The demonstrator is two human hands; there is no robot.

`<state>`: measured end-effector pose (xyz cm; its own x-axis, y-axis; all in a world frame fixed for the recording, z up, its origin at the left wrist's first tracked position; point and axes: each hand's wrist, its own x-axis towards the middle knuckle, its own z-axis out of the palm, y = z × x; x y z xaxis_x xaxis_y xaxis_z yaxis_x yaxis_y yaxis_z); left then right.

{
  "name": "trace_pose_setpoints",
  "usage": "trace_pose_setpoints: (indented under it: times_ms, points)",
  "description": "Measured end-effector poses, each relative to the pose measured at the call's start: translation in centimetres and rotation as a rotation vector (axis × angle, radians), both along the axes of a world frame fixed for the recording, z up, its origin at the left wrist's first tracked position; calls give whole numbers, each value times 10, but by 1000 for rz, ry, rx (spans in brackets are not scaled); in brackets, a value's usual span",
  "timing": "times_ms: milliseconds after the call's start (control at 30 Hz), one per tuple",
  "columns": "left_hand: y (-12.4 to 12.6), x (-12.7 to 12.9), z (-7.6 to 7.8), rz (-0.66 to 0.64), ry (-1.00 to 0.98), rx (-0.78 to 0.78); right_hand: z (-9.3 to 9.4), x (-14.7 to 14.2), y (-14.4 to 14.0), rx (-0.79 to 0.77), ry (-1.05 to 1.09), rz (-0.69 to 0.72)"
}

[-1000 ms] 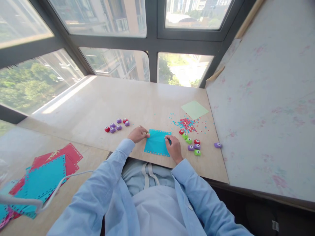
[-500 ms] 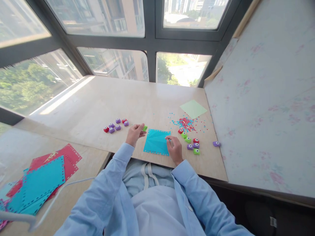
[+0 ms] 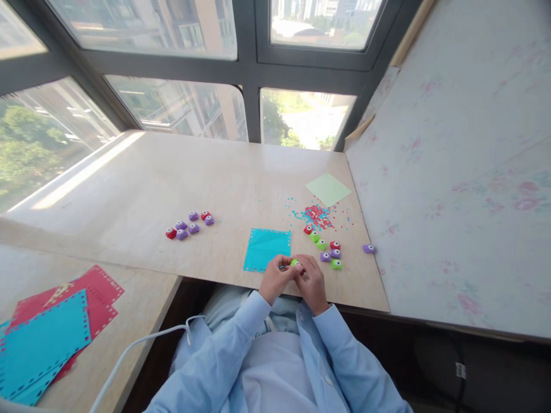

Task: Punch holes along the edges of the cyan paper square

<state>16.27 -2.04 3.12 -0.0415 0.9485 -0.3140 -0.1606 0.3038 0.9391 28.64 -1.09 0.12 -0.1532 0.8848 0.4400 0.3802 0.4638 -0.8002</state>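
Note:
A small green craft punch (image 3: 295, 263) with an eye-like white-and-dark button sits between my two hands. The fingers of my left hand (image 3: 274, 280) are closed on its left side, and my right hand (image 3: 311, 282) grips it from the right. Both hands are by the lower right corner of a blue square of paper (image 3: 266, 248), which lies on the table with notches and holes along its edges. My fingers cover that corner, so I cannot tell whether the punch is around the paper's edge.
Red, green and purple punches (image 3: 325, 257) lie right of the paper, beside scattered red and blue confetti (image 3: 317, 215) and a pale green sheet (image 3: 328, 190). More punches (image 3: 181, 235) are grouped left. Punched blue sheets (image 3: 51, 338) overlap red ones (image 3: 92, 287) near a white cable (image 3: 142, 339).
My left hand has brought the green punch rightward and toward me, to the paper's lower right corner. My right hand has left the paper's right side and joined it. The view has shifted slightly.

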Motion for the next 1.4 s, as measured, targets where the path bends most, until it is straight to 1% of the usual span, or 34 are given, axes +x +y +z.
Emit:
trace_pose_setpoints:
  times_ms: [67, 133, 200, 267, 300, 367, 433, 467, 533, 633, 733, 867, 967, 1200, 1400]
  points:
    - [2, -3, -1, -33, -4, -6, 1, 7, 3, -12, -27, -15]
    - [10, -12, -1, -26, 113, 41, 0, 13, 9, -15, -53, -50]
    - [26, -24, -1, 17, 415, 168, -3, 18, 15, -20, -88, -99]
    - [47, -36, -2, 10, 700, 289, -7, 21, 21, -38, -144, -147]
    - [58, -40, -3, -16, 815, 349, -9, 22, 23, -49, -177, -165]
    - [78, -44, -6, -108, 964, 431, -12, 21, 28, -69, -239, -180]
    - [92, -43, -11, -210, 1034, 473, -13, 19, 30, -87, -285, -170]
    - [96, -42, -15, -242, 1061, 483, -13, 18, 31, -95, -299, -163]
    - [98, -40, -21, -262, 1098, 499, -12, 16, 34, -103, -313, -160]
    - [97, -40, -29, -229, 1114, 533, -11, 12, 39, -95, -313, -169]
    - [96, -43, -34, -213, 1110, 562, -14, 5, 46, -78, -319, -172]
    - [98, -44, -36, -197, 1082, 567, -19, -6, 53, -63, -328, -196]
    - [99, -45, -37, -179, 1049, 570, -20, -10, 59, -56, -317, -186]
    - [97, -46, -39, -163, 987, 595, -16, -11, 69, -95, -328, -182]
    - [97, -47, -38, -150, 951, 585, -15, -12, 72, -91, -336, -175]
